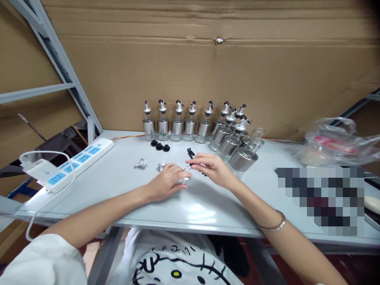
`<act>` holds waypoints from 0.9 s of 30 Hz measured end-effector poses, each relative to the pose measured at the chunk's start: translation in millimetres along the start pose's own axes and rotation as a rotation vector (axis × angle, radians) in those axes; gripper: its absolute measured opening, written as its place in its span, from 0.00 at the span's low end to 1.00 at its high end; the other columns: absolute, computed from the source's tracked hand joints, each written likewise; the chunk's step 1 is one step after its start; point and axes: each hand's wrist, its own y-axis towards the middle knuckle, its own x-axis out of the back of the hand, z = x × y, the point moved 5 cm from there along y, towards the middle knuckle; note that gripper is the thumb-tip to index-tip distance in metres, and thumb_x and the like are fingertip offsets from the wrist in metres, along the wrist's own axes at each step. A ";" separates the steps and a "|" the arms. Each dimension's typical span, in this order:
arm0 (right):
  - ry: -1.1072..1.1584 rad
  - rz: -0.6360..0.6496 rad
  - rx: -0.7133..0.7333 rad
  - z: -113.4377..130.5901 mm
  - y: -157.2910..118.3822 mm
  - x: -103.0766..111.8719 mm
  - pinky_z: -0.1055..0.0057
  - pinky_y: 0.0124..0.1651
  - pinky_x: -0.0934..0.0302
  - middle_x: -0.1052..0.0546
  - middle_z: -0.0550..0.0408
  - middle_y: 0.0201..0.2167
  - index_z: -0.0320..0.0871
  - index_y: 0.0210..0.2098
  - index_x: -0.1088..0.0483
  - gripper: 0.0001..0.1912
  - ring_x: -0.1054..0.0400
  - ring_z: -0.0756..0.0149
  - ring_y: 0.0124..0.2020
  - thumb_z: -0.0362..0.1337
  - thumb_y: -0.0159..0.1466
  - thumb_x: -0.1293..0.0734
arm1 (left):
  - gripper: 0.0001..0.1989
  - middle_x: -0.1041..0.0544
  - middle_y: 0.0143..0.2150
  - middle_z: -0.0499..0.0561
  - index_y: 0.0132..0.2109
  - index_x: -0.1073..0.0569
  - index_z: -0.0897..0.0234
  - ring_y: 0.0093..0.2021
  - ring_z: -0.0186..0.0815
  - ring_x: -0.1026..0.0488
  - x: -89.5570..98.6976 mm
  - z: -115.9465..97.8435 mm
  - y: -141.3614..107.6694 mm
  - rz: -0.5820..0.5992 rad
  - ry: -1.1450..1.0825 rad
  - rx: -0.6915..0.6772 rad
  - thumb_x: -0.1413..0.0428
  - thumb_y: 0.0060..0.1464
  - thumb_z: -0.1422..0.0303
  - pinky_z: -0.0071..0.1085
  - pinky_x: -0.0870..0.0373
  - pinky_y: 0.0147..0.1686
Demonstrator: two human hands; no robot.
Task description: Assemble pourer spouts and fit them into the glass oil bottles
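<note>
My left hand is closed around a silver pourer top, held just above the table. My right hand meets it from the right, thumb and forefinger pinched at the tip of its spout. What sits in that pinch is too small to make out. Just behind the right fingertips lie small black lever-like pieces. Two more silver tops rest left of my hands: one pourer top on its side, another top partly hidden by my left hand. Several black stoppers lie farther back.
Glass bottles with steel sleeves and pourers line the cardboard wall. Open-necked bottles stand at the right end. A white power strip lies left, a clear plastic bag right. The table's front edge is close to me.
</note>
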 end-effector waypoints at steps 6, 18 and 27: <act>0.020 0.016 0.022 2.4 -0.9 -1.9 0.67 0.40 0.34 0.25 0.51 0.36 0.46 0.42 0.22 0.14 0.30 0.67 0.35 0.42 0.68 0.38 | 0.19 0.26 0.39 0.54 0.53 0.34 0.64 0.42 0.38 0.31 3.4 -4.4 -1.2 -0.063 0.037 -0.052 0.60 0.68 0.57 0.37 0.40 0.50; 0.185 -0.103 -0.076 -5.8 -1.2 -1.7 0.65 0.40 0.32 0.22 0.51 0.31 0.42 0.32 0.24 0.13 0.27 0.64 0.34 0.46 0.60 0.29 | 0.18 0.26 0.40 0.54 0.54 0.36 0.64 0.41 0.39 0.32 2.0 -2.8 -1.9 -0.057 0.022 -0.054 0.60 0.68 0.58 0.37 0.41 0.50; 0.179 -0.074 -0.067 0.2 -1.8 1.6 0.67 0.40 0.32 0.21 0.52 0.33 0.45 0.37 0.21 0.10 0.27 0.65 0.34 0.43 0.60 0.29 | 0.20 0.27 0.38 0.52 0.52 0.35 0.63 0.40 0.37 0.33 0.7 -4.4 -1.6 -0.037 0.068 -0.076 0.62 0.68 0.56 0.38 0.42 0.51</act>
